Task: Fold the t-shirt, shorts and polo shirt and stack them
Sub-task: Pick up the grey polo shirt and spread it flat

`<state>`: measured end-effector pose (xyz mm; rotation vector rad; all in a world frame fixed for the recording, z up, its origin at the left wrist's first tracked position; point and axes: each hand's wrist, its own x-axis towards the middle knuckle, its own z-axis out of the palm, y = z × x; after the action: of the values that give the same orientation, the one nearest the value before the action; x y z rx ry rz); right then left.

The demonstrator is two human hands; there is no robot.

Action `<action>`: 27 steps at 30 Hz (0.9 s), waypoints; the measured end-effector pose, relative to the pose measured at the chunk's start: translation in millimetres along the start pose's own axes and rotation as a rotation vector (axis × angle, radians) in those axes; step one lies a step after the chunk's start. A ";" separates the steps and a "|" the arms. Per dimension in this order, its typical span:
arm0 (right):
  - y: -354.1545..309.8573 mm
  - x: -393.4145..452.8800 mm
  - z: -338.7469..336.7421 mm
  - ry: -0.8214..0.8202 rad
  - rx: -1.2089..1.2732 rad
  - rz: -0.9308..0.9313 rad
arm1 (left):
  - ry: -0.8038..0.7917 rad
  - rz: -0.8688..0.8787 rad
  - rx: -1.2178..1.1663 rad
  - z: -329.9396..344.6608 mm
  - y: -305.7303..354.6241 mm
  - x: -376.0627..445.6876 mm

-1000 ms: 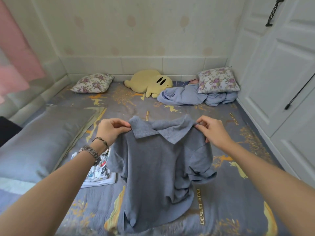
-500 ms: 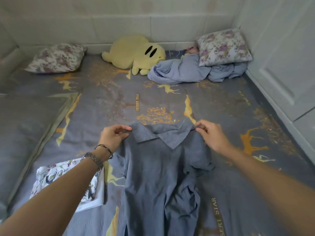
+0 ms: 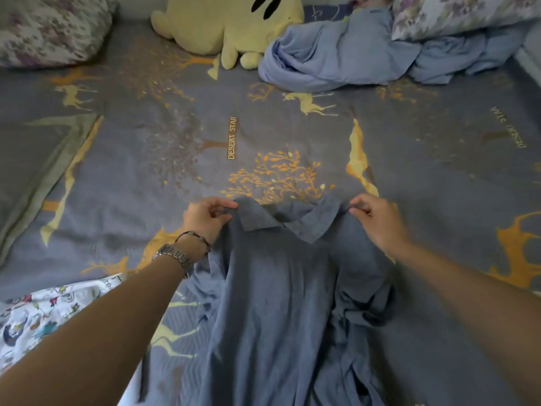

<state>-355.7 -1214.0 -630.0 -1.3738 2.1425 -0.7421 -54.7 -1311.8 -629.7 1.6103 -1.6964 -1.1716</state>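
Your left hand pinches the polo shirt at its left shoulder, just beside the collar, thumb and fingers curled on the fabric. Your right hand pinches the right shoulder the same way, at the other collar end. The shirt lies down the bedspread from centre toward 6 o'clock, collar end farthest from you, body rumpled. Its right sleeve is bunched at about 4 o'clock of the collar.

A wristwatch and thin bracelet sit on your left wrist. A folded white printed garment lies at 8 o'clock, partly under your left forearm, apart from the polo. At 12 o'clock is a yellow plush toy; beside it at 1 o'clock is a crumpled light-blue cloth. There are floral pillows at 11 o'clock and 1 o'clock.
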 end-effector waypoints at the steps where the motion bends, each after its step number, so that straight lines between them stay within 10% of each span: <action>1: 4.2 4.7 3.7 -0.015 -0.006 -0.002 | 0.001 -0.018 0.006 5.3 -4.8 3.4; 21: 45.5 65.2 63.0 -0.045 0.101 0.137 | -0.064 -0.320 0.018 50.9 -61.8 76.0; 27: 32.8 91.3 61.5 -0.505 0.133 0.124 | -0.428 -0.226 0.452 52.3 -41.8 88.8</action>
<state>-371.3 -1297.7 -707.0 -1.1921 1.7279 -0.4224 -91.0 -1382.2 -707.7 1.9632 -2.2204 -1.3896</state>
